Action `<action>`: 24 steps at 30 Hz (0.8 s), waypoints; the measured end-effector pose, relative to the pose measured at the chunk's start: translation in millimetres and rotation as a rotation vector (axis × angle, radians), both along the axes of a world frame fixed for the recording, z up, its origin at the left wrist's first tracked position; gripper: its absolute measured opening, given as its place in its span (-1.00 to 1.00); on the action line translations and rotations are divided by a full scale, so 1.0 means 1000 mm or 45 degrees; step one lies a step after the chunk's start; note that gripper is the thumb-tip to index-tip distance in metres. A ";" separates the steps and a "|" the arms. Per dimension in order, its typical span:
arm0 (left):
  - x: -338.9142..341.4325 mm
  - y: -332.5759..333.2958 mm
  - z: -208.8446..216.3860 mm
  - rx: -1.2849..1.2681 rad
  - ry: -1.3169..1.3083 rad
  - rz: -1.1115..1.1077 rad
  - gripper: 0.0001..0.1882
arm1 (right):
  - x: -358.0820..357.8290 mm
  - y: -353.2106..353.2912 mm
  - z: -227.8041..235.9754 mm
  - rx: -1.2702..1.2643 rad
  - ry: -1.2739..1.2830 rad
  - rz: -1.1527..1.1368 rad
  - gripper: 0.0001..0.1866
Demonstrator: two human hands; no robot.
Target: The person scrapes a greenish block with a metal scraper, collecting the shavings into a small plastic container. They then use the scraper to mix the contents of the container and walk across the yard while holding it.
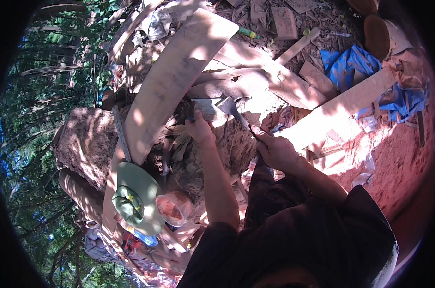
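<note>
My right hand (pixel 277 151) is closed round the handle of a small hatchet-like tool with a dark, flaring blade (pixel 228 106). The blade's edge lies at the right end of a pale grey, flat block (pixel 209 108). At that block's near left edge, my left hand (pixel 199 129) grips it, fingers bent and partly hidden. Under the block is a rough, brown, log-like support (pixel 236 144). Shade and strong sunlight make the block's exact shape hard to read.
A long wide board (pixel 167 81) slants past on the left. Nearby are a green hat (pixel 138 198), a clear plastic tub (pixel 174 209) and a large rough block (pixel 85 144). Planks (pixel 342 113), blue sheeting (pixel 352 65) and wood scraps lie on the right.
</note>
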State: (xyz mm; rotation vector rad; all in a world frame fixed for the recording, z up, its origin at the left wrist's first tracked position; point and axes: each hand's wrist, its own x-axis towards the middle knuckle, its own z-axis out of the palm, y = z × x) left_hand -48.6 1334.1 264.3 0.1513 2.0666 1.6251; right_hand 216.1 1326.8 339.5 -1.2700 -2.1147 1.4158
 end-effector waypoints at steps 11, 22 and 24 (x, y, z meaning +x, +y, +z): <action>0.001 -0.004 -0.012 0.147 0.115 0.002 -0.69 | -0.021 -0.002 -0.007 -0.052 -0.155 -0.024 -0.59; 0.000 -0.002 -0.007 0.199 0.035 -0.009 -0.76 | -0.045 0.025 -0.045 0.255 0.107 -0.242 -0.52; -0.001 -0.004 0.000 0.237 -0.015 -0.042 -0.77 | -0.032 0.024 -0.056 0.225 0.113 -0.215 -0.47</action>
